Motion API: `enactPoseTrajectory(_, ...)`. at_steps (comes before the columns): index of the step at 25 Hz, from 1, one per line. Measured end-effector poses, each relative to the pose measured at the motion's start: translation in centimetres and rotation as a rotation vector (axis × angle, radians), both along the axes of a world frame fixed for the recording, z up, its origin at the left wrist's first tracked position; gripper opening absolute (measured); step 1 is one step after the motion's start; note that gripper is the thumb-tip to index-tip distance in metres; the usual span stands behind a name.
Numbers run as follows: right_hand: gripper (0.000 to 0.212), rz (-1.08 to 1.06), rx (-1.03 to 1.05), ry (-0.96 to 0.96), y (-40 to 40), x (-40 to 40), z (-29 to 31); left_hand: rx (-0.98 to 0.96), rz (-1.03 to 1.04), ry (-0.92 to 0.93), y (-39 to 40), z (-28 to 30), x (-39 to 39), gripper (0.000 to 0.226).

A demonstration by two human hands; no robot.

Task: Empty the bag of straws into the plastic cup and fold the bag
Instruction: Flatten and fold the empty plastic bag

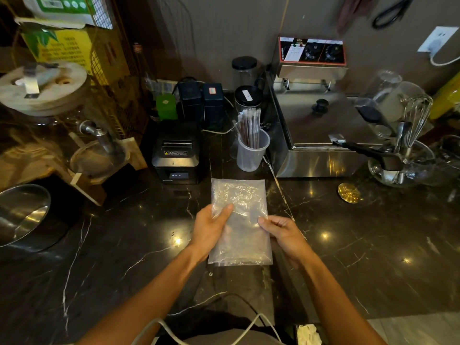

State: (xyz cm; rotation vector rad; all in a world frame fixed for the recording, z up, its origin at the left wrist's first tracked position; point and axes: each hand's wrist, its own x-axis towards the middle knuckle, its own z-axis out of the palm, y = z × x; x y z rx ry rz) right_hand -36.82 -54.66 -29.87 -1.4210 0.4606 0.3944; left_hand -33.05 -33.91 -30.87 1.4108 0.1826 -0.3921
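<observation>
A clear plastic bag [239, 195] lies flat and long on the dark marble counter [124, 245], with nothing visible inside it. My left hand [209, 225] presses on the bag's left edge, its fingers partly under the film. My right hand [281, 230] pinches the bag's right edge at mid-length. Behind the bag stands a translucent plastic cup [251, 155] holding a bunch of wrapped dark straws [250, 128] upright.
A black receipt printer [176, 155] sits left of the cup. A steel fryer [321, 135] stands to the right, with a glass bowl of utensils [403, 165] beyond it. A metal bowl [20, 215] lies at far left. A cable [224, 327] crosses the near edge.
</observation>
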Motion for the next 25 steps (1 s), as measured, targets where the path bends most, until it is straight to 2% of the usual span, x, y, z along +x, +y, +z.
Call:
enactPoseTrajectory(3,0.031,0.048,-0.041,-0.012,-0.1,0.1,0.4,0.025,-0.016,-0.012,0.2,0.0,0.1,0.041)
enactPoseTrajectory(6,0.037,0.032,-0.025,-0.009,-0.1,0.2,0.3,0.056,-0.071,-0.001,0.6,0.1,0.5,0.042)
enactPoseTrajectory(11,0.031,-0.026,0.021,-0.005,-0.1,0.4,0.0,-0.175,-0.17,0.268,1.8,0.8,0.7,0.04)
enactPoseTrajectory(15,0.021,0.016,-0.006,-0.032,-1.0,0.8,0.8,0.035,-0.273,0.155,2.3,1.2,1.1,0.039)
enactPoseTrajectory(17,0.02,0.004,0.03,-0.063,-1.3,1.1,0.8,0.048,-0.292,0.118,2.8,1.5,1.4,0.031)
enactPoseTrajectory(19,0.027,-0.026,0.107,-0.088,-1.3,1.3,0.9,-0.083,-0.337,0.148,3.3,2.0,1.7,0.03)
enactPoseTrajectory(22,0.028,-0.075,0.202,-0.08,-1.4,1.2,0.8,-0.312,-0.351,0.224,3.5,2.6,2.0,0.042)
enactPoseTrajectory(25,0.021,-0.1,0.215,-0.091,-1.3,0.9,0.8,-0.336,-0.329,0.216,3.4,2.8,2.1,0.029)
